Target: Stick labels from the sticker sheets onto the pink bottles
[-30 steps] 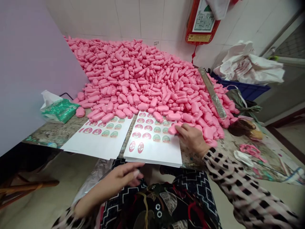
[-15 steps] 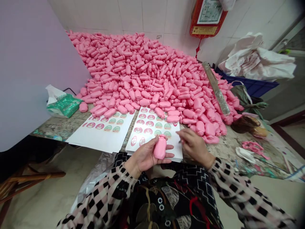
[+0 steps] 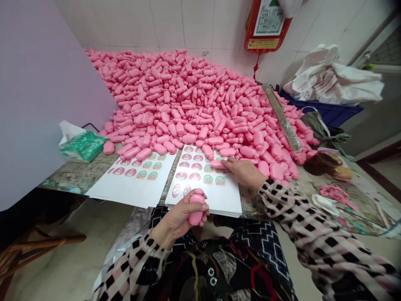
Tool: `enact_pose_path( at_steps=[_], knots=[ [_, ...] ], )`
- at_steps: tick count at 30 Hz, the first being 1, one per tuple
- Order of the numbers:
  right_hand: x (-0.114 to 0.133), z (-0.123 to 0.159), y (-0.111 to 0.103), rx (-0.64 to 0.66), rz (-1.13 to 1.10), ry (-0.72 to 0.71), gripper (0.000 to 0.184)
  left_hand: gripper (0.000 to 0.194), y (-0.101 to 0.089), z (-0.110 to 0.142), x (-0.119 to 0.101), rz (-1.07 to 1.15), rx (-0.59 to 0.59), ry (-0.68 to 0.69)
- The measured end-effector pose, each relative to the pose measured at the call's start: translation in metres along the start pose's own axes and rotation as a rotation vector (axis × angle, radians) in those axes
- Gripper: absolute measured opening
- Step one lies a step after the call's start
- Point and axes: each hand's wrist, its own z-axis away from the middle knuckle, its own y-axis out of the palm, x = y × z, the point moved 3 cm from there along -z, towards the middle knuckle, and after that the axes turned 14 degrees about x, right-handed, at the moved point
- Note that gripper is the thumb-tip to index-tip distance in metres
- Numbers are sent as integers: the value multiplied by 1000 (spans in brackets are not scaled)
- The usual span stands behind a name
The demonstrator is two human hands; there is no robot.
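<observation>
In my left hand (image 3: 178, 215) is a small pink plastic bottle (image 3: 196, 209), with the thumb laid across its front and the fingers wrapped behind. My right hand (image 3: 246, 170) reaches over the right sticker sheet (image 3: 216, 200), its fingertips closed on the end of another pink bottle (image 3: 218, 164) lying sideways. That sheet tops a stack of white paper with rows of pink and green labels. A second sticker sheet (image 3: 125, 190), partly bare, lies to the left. Pink bottles rest on the far edges of both sheets.
A large heap of pink bottles (image 3: 175, 96) reaches back to the tiled wall, with a flat bar (image 3: 283, 119) on its right side. A green tissue pack (image 3: 84, 145) stands left. At right are a blue crate (image 3: 332, 112) with white bags and pink scraps (image 3: 336, 194).
My left hand has moved left and down, its fingers closing around the bottle. My right hand has moved up and left and now has its fingertips on another bottle above the sheet.
</observation>
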Motion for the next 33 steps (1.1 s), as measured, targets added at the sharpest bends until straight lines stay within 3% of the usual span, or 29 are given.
enact_pose_path(
  at_steps=[5,8,10,13,15,18,21,23,33],
  knots=[
    [54,-3,-3,-49,-166,-26,41,35,9,-9,-6,-161,-25,-32],
    [63,-7,-3,-141,-390,-17,45,36,15,-18,-17,-357,-92,18],
    [47,-5,2,-213,-512,54,42,30,16,-25,-29,-596,-181,89],
    [5,2,17,-288,-554,295,38,19,17,-42,-46,-1094,-236,170],
    [-18,6,25,-308,-526,428,34,18,21,-60,-52,-1404,-165,171],
    [-32,7,31,-284,-470,475,31,30,25,-90,-56,-1656,-59,96],
    [-30,3,30,-260,-426,462,31,48,28,-114,-57,-1717,-29,19],
    [-28,0,27,-242,-403,456,32,50,30,-122,-57,-1747,-12,-34],
    [-30,0,20,-171,-325,445,34,52,27,-127,-55,-1810,17,-152]
  ],
)
